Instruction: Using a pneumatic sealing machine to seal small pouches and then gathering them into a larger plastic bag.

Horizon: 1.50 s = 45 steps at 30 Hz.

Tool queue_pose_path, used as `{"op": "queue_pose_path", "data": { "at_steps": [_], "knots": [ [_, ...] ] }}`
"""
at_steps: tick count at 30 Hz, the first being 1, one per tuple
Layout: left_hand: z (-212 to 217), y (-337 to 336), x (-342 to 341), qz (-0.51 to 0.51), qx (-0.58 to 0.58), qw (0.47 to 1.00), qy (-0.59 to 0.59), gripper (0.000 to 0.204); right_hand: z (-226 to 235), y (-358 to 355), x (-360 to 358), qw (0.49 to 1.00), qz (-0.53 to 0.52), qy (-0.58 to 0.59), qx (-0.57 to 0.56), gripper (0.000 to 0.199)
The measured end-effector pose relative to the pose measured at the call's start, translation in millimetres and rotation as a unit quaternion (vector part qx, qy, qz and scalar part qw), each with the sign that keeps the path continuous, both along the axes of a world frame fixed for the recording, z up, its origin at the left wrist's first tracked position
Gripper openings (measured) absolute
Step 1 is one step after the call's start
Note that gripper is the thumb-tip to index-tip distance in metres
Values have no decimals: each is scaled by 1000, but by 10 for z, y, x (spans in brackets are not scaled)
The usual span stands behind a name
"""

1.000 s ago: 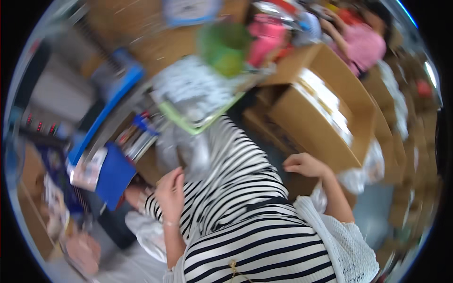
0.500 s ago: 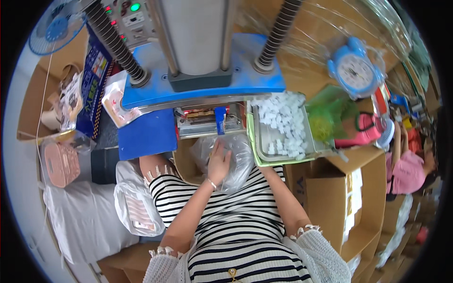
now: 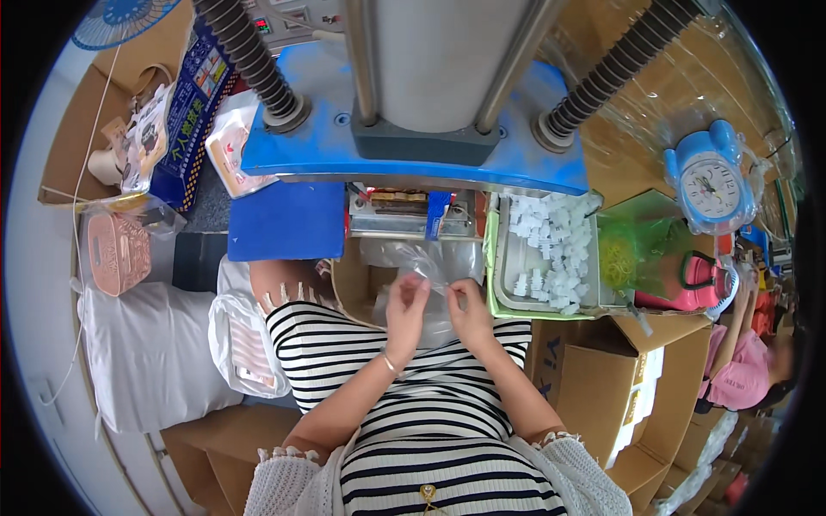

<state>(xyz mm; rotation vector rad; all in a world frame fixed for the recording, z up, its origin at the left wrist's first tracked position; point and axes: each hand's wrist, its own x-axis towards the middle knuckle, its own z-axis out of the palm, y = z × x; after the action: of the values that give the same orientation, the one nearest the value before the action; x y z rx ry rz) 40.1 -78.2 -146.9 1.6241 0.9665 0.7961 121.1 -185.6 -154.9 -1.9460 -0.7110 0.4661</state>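
Observation:
Over my lap, a clear plastic bag (image 3: 401,256) hangs in and over an open cardboard box (image 3: 353,284). My left hand (image 3: 406,316) pinches its gathered film from one side. Opposite it, my right hand (image 3: 470,315) grips the film between thumb and fingers. The two hands are close together but apart. What lies inside the bag cannot be made out. Just beyond stands a blue press (image 3: 413,168), with a metal fixture (image 3: 391,222) beneath its plate and a blue strip (image 3: 438,211) on it.
Right of my hands, a metal tray (image 3: 508,298) with a green edge holds many small white plastic pieces (image 3: 555,241). A blue alarm clock (image 3: 712,185) and a pink bottle (image 3: 680,297) stand beyond. A blue board (image 3: 286,222) is at left. A person in pink (image 3: 742,370) sits far right.
My right hand has come up from beside the tray to the bag. My left hand has gone from lying on the bag to pinching it. The view has shifted slightly.

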Motion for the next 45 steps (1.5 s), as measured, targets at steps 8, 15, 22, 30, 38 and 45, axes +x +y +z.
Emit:
{"op": "queue_pose_path", "data": {
  "at_steps": [8, 15, 22, 30, 38, 45],
  "knots": [
    [-228, 248, -239, -108, -256, 960, -36, 17, 46, 173, -39, 982, 25, 184, 12, 16],
    [-199, 297, -377, -65, -225, 972, -13, 17, 79, 354, 43, 980, 74, 181, 24, 17],
    [-121, 340, -426, -172, -146, 958, 176, 31, -38, 355, 96, 931, 76, 355, 49, 12],
    [96, 312, -398, -103, -335, 936, 22, 22, -133, 333, 86, 931, 109, 348, 30, 9],
    [-61, 410, -434, -114, -392, 912, -37, 13, 1, 292, 67, 860, 53, 500, 83, 10],
    [-180, 438, -500, -51, -256, 965, -1, 16, 86, 292, 138, 869, -14, 488, 84, 14]
  ]
}}
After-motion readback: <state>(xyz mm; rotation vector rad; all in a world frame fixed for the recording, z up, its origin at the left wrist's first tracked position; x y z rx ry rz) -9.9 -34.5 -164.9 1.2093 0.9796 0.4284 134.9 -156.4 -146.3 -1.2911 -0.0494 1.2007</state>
